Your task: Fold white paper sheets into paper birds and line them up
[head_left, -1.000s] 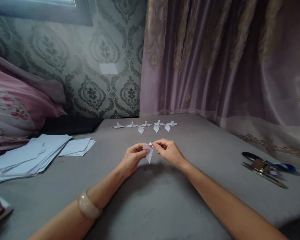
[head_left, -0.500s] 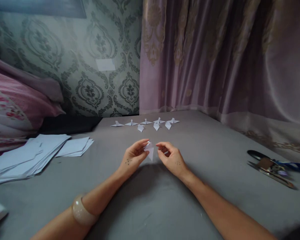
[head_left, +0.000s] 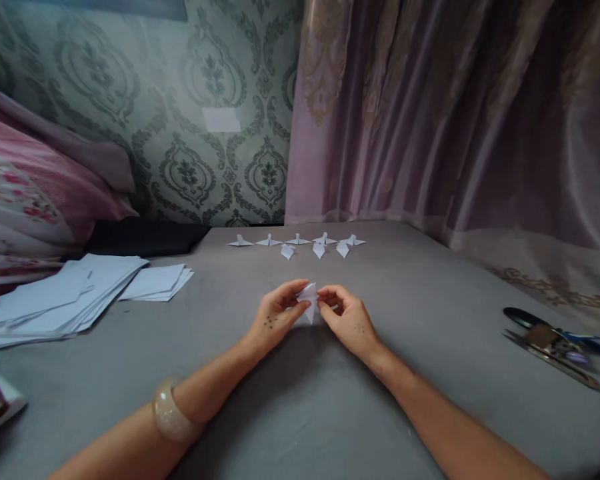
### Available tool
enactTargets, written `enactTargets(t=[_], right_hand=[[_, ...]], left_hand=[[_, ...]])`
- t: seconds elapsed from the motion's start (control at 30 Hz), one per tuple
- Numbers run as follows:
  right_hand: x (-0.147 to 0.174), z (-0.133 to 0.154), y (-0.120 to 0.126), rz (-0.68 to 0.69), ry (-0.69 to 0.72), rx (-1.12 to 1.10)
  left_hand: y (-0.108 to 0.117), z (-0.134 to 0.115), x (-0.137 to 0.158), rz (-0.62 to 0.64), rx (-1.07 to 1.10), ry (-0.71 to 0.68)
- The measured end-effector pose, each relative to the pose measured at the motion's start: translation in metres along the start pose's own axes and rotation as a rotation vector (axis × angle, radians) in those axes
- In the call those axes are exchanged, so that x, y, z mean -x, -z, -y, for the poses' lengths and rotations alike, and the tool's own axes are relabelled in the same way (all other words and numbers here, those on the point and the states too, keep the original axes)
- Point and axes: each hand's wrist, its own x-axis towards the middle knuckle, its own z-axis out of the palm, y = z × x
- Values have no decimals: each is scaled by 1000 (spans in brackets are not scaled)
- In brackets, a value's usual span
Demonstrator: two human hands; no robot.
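Observation:
Between thumb and fingers, my left hand [head_left: 279, 313] pinches a small folded piece of white paper [head_left: 311, 295], pointed at its lower end. My right hand [head_left: 349, 319] is curled in a pinch at the right edge of this paper, its fingertips seeming to touch it. Both hands hold it just above the grey tabletop [head_left: 300, 407]. Beyond them stand several folded paper cranes [head_left: 297, 239] in a back row with spread wings. Closer to me is a shorter row of folded paper pieces [head_left: 319, 251].
At the left lie a stack of large white sheets [head_left: 45, 300] and a smaller pile of paper squares [head_left: 153, 283]. A black flat item [head_left: 150, 238] is behind them. Scissors and other tools [head_left: 555, 343] lie at the right. A curtain [head_left: 380, 133] hangs behind the table.
My right fingertips have closed in on the folded paper, which has turned a little and shows more of its face. The view has shifted slightly.

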Motion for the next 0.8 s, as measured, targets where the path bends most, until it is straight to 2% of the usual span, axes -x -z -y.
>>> enactTargets(t=[0.13, 0.27, 0.4, 0.8], right_hand=[[4, 7, -1, 2, 32, 19], [6, 13, 0, 27, 46, 19], [6, 16, 1, 42, 47, 15], [6, 14, 1, 44, 34, 40]], left_hand=[[2, -7, 0, -52, 50, 143], [2, -11, 0, -67, 75, 200], [0, -10, 0, -46, 89, 215], [-4, -14, -1, -106, 28, 224]])
